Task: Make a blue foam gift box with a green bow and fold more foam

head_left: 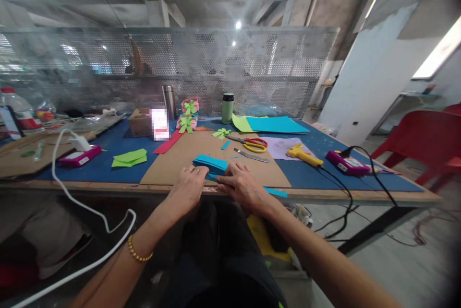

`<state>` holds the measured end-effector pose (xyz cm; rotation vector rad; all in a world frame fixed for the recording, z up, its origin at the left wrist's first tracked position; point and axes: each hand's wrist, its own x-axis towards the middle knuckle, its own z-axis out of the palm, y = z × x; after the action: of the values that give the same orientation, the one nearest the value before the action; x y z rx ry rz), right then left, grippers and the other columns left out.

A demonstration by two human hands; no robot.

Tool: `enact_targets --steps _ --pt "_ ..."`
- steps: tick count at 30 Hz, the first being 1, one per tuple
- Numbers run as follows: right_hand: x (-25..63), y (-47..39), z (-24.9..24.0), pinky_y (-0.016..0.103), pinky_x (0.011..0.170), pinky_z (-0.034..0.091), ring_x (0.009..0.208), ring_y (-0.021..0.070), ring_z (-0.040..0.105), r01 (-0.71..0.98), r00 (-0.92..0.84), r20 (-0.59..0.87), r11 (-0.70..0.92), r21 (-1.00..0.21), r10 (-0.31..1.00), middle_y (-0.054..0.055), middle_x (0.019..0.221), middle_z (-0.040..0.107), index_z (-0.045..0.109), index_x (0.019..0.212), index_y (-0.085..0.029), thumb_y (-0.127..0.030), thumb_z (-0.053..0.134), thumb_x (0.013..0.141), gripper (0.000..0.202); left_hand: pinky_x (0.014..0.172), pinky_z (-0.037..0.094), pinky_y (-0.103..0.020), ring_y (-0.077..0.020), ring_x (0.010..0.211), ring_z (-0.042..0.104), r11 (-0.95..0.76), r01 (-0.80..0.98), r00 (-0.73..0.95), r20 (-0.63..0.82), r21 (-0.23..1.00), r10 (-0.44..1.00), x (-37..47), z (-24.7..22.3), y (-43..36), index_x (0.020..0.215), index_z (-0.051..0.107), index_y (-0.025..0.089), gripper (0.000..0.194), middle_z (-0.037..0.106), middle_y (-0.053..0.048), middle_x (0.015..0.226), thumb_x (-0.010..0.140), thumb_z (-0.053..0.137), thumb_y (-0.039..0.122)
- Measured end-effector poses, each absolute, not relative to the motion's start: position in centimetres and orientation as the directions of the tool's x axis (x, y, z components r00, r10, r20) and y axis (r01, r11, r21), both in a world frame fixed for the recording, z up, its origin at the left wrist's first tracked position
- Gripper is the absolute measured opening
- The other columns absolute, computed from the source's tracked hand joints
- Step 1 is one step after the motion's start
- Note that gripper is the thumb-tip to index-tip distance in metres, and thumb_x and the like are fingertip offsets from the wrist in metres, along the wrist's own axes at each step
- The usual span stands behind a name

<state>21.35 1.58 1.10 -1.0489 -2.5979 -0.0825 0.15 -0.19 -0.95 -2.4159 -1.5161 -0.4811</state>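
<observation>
My left hand (190, 182) is closed, its thumb and fingers pinching a blue paper strip (212, 177) at the front edge of the cardboard sheet (162, 166). My right hand (240, 184) grips the same strip from the other side, fingers bent over it. To the right of that hand a blue strip end (275, 192) sticks out past the table edge; whether it is the same piece I cannot tell. Just beyond my fingers lie folded blue paper strips (211, 161). Behind them are a small blue scrap (225, 145), scissors (254, 144) and a metal blade (251, 155).
Green paper pieces (129, 158) lie left. Behind stand a cardboard box (140, 122), a steel flask (168, 101), a green bottle (227, 108) and blue sheets (277, 124). A yellow glue gun (305, 155) and purple power strip (347, 162) with cables lie right; a white cable (104, 221) hangs left.
</observation>
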Motion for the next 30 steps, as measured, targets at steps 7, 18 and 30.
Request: enact_targets --steps 7,18,30 --pt "21.7 1.9 0.7 0.035 0.084 0.033 0.097 0.0213 0.046 0.666 -0.681 0.343 0.742 -0.076 0.647 0.008 0.103 0.058 0.073 0.117 -0.029 -0.04 0.052 0.101 0.029 0.083 0.04 -0.039 -0.0268 0.1 0.055 -0.426 0.904 0.404 0.392 -0.033 0.826 0.1 -0.9 -0.2 0.11 0.055 0.017 0.021 0.066 -0.011 0.107 0.096 0.04 0.01" --pt "22.0 2.2 0.1 0.035 0.083 0.034 0.095 0.0215 0.047 0.63 -0.702 0.388 0.775 -0.053 0.597 0.008 0.103 0.059 0.073 0.113 -0.026 -0.037 0.053 0.1 0.026 0.081 0.04 -0.039 -0.0273 0.101 0.055 -0.429 0.902 0.415 0.382 -0.052 0.826 0.1 -0.8 -0.2 0.109 0.056 0.017 0.021 0.065 -0.011 0.104 0.097 0.039 0.012" --pt "22.3 2.0 -0.3 0.035 0.085 0.034 0.098 0.022 0.047 0.623 -0.676 0.442 0.778 -0.085 0.59 0.009 0.105 0.059 0.069 0.121 -0.025 -0.039 0.056 0.098 0.03 0.097 0.037 -0.044 -0.0266 0.109 0.055 -0.482 0.875 0.39 0.53 0.041 0.753 0.3 -0.8 -0.3 0.122 0.06 0.021 0.029 0.064 -0.01 0.114 0.096 0.047 0.015"
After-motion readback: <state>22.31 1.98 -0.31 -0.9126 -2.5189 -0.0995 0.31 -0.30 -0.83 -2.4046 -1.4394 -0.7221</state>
